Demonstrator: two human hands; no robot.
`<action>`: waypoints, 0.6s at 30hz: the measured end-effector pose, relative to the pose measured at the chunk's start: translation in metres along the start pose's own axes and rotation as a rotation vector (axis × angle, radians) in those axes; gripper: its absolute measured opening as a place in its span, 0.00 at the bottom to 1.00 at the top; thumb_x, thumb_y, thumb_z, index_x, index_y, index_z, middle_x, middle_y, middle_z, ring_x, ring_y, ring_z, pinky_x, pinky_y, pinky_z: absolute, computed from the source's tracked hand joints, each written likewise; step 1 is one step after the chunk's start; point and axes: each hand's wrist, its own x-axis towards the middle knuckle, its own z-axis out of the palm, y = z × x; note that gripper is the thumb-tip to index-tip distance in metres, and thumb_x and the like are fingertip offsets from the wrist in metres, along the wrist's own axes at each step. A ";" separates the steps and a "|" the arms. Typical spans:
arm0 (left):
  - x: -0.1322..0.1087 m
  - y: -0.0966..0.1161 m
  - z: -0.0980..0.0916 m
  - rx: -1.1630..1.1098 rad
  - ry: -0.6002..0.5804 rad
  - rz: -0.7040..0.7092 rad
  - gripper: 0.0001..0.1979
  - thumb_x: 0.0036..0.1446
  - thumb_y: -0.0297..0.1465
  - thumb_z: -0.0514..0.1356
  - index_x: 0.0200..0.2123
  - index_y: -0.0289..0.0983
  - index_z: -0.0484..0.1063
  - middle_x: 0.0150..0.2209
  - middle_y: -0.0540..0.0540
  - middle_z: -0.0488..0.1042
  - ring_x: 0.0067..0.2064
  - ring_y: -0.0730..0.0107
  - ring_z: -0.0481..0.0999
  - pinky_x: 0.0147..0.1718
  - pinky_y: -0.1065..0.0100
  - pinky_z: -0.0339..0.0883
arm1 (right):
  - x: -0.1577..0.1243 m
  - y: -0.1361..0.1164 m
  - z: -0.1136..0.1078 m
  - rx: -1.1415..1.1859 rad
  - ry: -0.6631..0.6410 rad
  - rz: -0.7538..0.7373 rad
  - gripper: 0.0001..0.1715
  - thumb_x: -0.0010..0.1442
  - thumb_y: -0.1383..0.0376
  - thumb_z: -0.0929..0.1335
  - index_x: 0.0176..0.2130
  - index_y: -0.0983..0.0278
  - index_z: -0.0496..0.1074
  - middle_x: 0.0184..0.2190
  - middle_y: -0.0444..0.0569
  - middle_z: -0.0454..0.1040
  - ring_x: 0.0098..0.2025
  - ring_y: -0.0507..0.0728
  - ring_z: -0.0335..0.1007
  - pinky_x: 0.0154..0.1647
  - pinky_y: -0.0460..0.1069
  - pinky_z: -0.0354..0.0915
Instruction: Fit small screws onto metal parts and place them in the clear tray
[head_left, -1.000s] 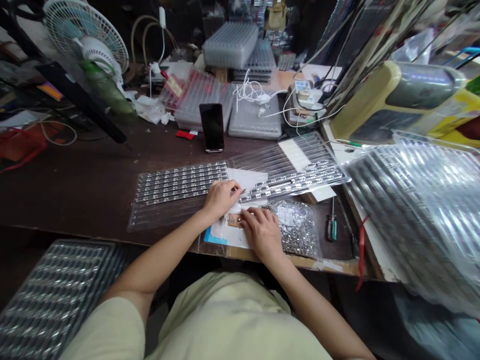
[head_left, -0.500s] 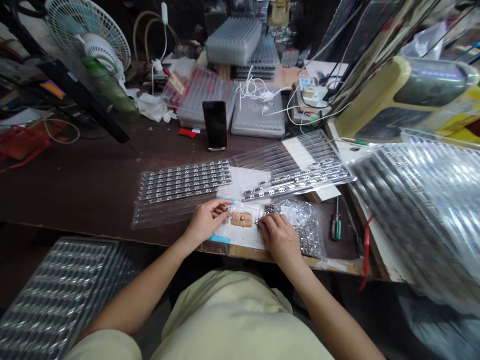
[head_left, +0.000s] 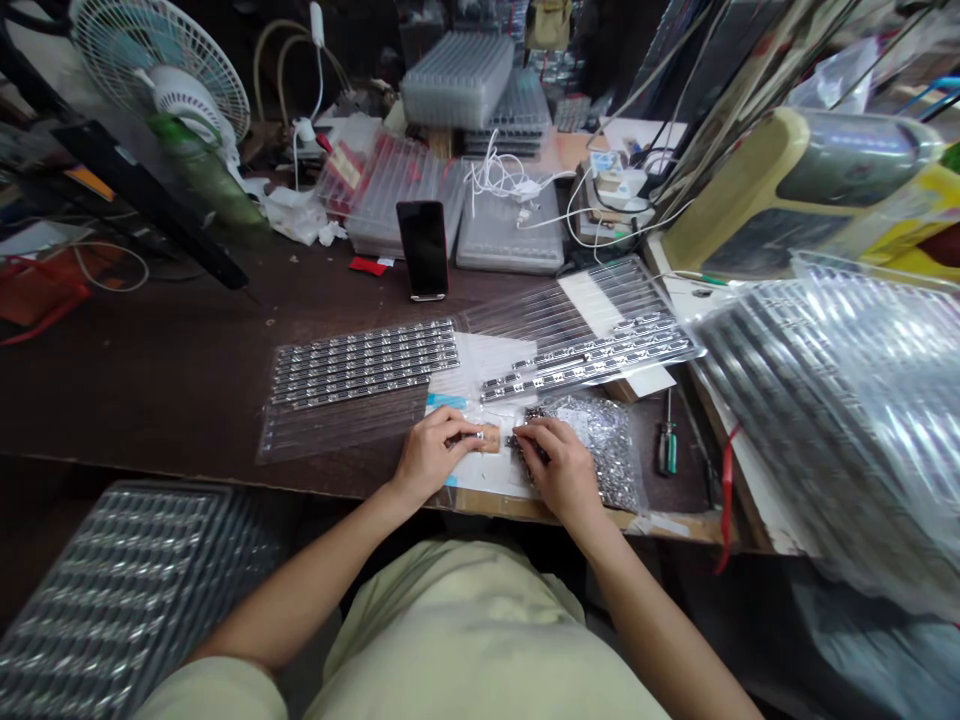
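Observation:
My left hand (head_left: pixel 433 456) lies on a white sheet, its fingertips over the left end of a small tan board (head_left: pixel 490 437). My right hand (head_left: pixel 559 468) is next to the board, its fingertips at the edge of a clear bag of small silver metal parts (head_left: pixel 600 450). A small metal part seems pinched there, though the fingers partly hide it. Rows of metal strips lie in clear trays, one set to the left (head_left: pixel 364 365) and one to the right (head_left: pixel 585 360).
A phone (head_left: pixel 424 250) stands on the dark workbench (head_left: pixel 150 370) behind the trays. A screwdriver (head_left: pixel 667 448) lies right of the bag. Stacked clear trays (head_left: pixel 457 80), cables and a fan (head_left: pixel 161 70) fill the back. Large tray stacks sit right (head_left: pixel 840 420) and lower left (head_left: pixel 127 580).
My hands have moved apart since a second ago. The right hand has shifted right to the bag's edge, and the left hand has come back over the tan board after drawing left.

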 end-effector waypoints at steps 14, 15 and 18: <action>0.003 0.003 0.000 -0.009 0.014 -0.032 0.04 0.53 0.29 0.65 0.34 0.39 0.79 0.31 0.48 0.74 0.32 0.72 0.72 0.29 0.72 0.65 | 0.008 -0.012 0.016 -0.108 -0.024 0.050 0.09 0.62 0.61 0.66 0.34 0.61 0.75 0.30 0.47 0.77 0.34 0.55 0.70 0.37 0.49 0.61; 0.003 0.001 -0.001 -0.049 0.045 -0.046 0.04 0.53 0.30 0.65 0.34 0.39 0.79 0.31 0.47 0.74 0.31 0.72 0.72 0.28 0.72 0.64 | 0.010 -0.015 0.019 -0.106 -0.033 0.044 0.08 0.62 0.61 0.67 0.33 0.61 0.75 0.29 0.46 0.77 0.34 0.55 0.70 0.37 0.49 0.60; 0.003 -0.003 -0.003 -0.133 0.162 -0.079 0.04 0.53 0.31 0.65 0.33 0.37 0.79 0.32 0.46 0.74 0.32 0.72 0.73 0.26 0.73 0.65 | 0.013 -0.019 0.022 -0.043 -0.056 0.016 0.07 0.62 0.65 0.66 0.37 0.61 0.74 0.31 0.46 0.77 0.35 0.55 0.70 0.38 0.49 0.60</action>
